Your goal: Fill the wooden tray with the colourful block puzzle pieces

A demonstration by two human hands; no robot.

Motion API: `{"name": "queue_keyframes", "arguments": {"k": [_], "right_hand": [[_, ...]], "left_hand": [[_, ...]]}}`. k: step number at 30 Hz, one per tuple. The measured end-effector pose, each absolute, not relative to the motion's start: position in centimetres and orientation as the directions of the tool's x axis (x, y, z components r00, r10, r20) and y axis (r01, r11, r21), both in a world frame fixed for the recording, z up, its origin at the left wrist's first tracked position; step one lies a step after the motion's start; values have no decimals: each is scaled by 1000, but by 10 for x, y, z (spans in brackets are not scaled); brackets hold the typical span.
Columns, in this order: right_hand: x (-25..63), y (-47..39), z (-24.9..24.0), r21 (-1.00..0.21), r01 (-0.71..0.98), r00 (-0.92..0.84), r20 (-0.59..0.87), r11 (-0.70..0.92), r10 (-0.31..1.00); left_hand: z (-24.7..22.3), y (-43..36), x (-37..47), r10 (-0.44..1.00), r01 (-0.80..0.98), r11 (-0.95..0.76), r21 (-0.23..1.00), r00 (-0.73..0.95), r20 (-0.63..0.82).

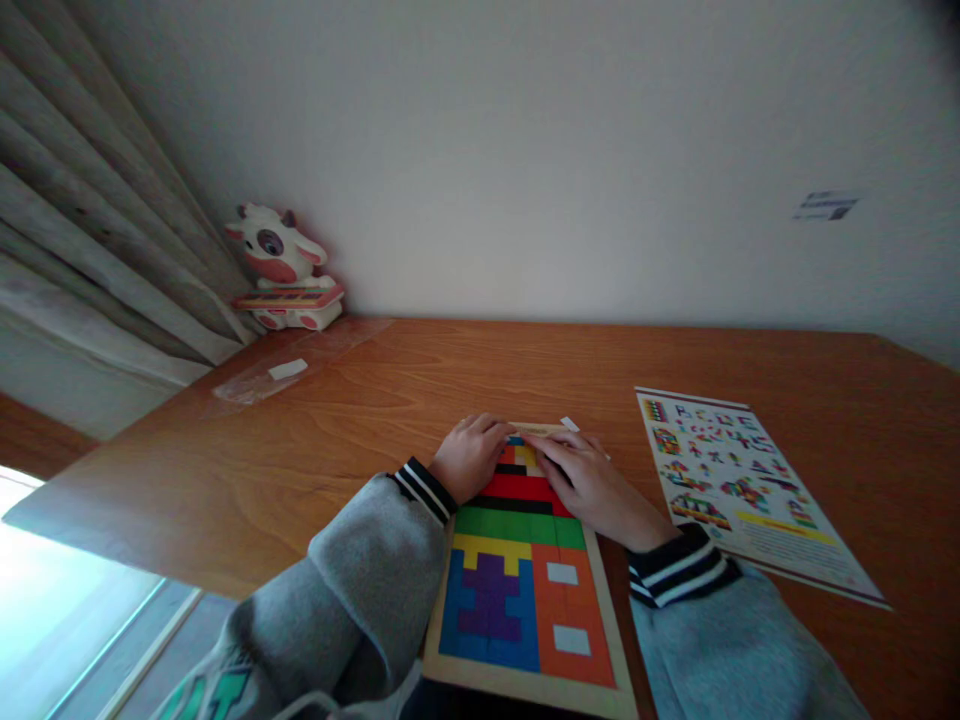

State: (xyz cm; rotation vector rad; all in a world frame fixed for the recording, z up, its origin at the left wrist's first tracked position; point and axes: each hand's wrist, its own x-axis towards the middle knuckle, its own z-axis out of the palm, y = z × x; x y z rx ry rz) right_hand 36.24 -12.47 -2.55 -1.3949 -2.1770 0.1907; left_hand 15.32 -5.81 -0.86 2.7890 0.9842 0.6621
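A wooden puzzle board (525,685) lies lengthwise in front of me, its frame filled with coloured block pieces: green (517,525), blue, yellow and orange ones, with a purple piece (490,600) near the close end. At the far left of the board, my left hand (470,457) rests with its fingers together, curled toward the top edge. My right hand (577,482) reaches over the far right corner, its fingertips closed and almost meeting the left ones over small red, blue and yellow pieces. Whatever lies between the fingertips is hidden.
A printed sheet (739,470) with pictures of block figures lies right of the board. At the back left, a toy cow with a keyboard (289,270) stands near clear plastic wrap (259,382). A small white scrap (570,424) touches the board's far end. The wall (525,180) bounds the table.
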Motion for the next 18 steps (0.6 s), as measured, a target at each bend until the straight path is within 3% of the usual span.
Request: {"name": "queue_keyframes", "arguments": {"k": [18], "right_hand": [[368,-124,-25,-322,815,-339,410,482,847]], "left_hand": [[-11,-58,153,621,575,-782,240,691,369]]}}
